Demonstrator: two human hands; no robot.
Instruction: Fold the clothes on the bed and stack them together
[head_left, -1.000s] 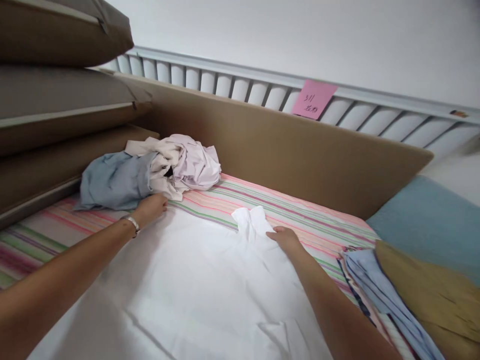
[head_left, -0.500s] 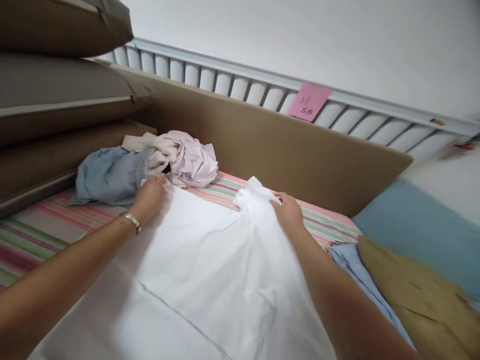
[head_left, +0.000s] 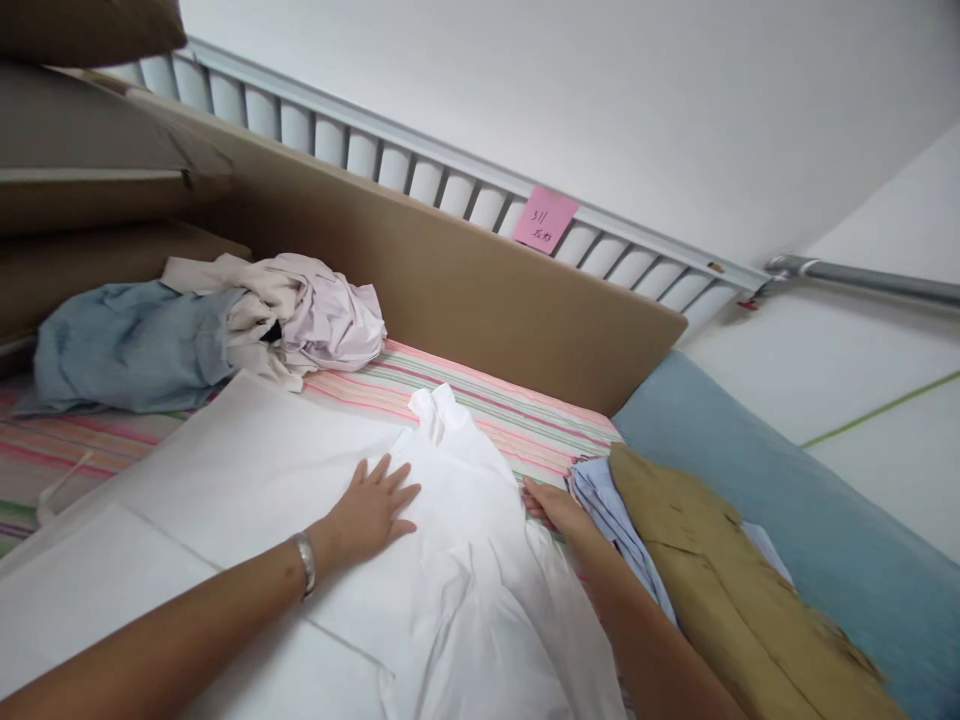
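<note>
A white garment (head_left: 285, 440) lies spread over the striped sheet (head_left: 450, 400), with gathered, wrinkled fabric along its right part. My left hand (head_left: 367, 515), a silver bracelet on its wrist, rests palm down on the garment with the fingers spread. At the garment's right edge, my right hand (head_left: 553, 507) reaches in with its fingers stretched out, side-on to the cloth. Part of that hand is turned away. Just right of it lie folded clothes: a light blue piece (head_left: 611, 510) beneath an olive-brown garment (head_left: 720, 560).
Crumpled blue cloth (head_left: 135, 345) and pale pink cloth (head_left: 334, 310) sit at the back left, beside stacked brown cushions (head_left: 82, 130). A brown board (head_left: 465, 280) stands along the white railing (head_left: 360, 150), which bears a pink note (head_left: 546, 218). A grey pipe (head_left: 877, 278) is at right.
Both hands have let go of the white garment's far edge. The left has come nearer and right to lie flat; the right has lowered beside the garment. The view has shifted right.
</note>
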